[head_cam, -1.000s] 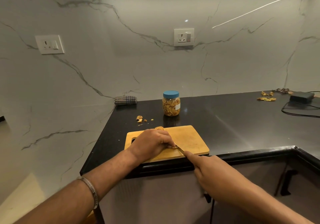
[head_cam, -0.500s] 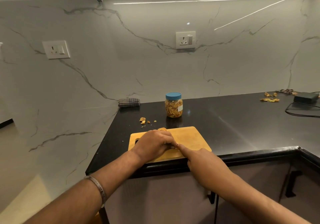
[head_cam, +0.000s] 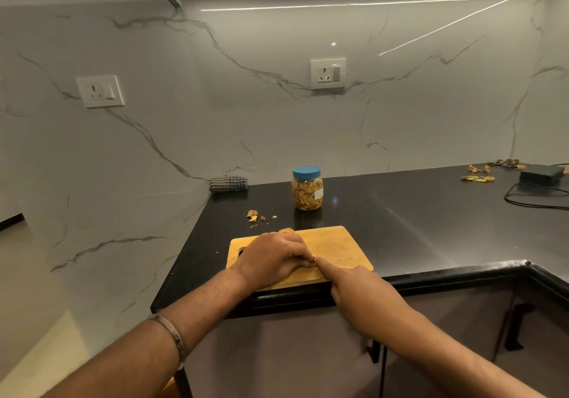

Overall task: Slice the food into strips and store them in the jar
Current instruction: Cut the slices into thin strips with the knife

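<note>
The food (head_cam: 286, 230) shows only as a small tan, rounded lump peeking out past the knuckles of the left hand (head_cam: 274, 257), on the far side of the wooden cutting board (head_cam: 335, 245); the rest of it is hidden under that hand. The left hand lies curled over it, fingers bent down onto the board, so this grip is closed on the food. The right hand (head_cam: 358, 293) comes in from the near counter (head_cam: 400, 213) edge with its forefinger stretched forward, the tip meeting the left fingertips. A dark sliver shows just where they meet (too small to name), and whether this grip is clamped on anything I cannot tell.

The board sits at the near edge of the black counter, close to its left end, its handle slot toward the left. Behind the board, near the middle of the counter's depth, stands the jar (head_cam: 307, 189), upright, blue lid on, filled with yellow-brown strips and bearing a small white label. Left of the jar lie a few food scraps (head_cam: 253, 215), apart from the board. A folded checked cloth (head_cam: 228, 184) rests in the far left corner against the wall.

To the right of the board the counter runs bare and wide until the far right corner, where more yellow scraps (head_cam: 477, 178), a black box (head_cam: 542, 174) and its cable (head_cam: 532, 199) lie. 2 wall sockets (head_cam: 328, 73) sit on the marble wall.
</note>
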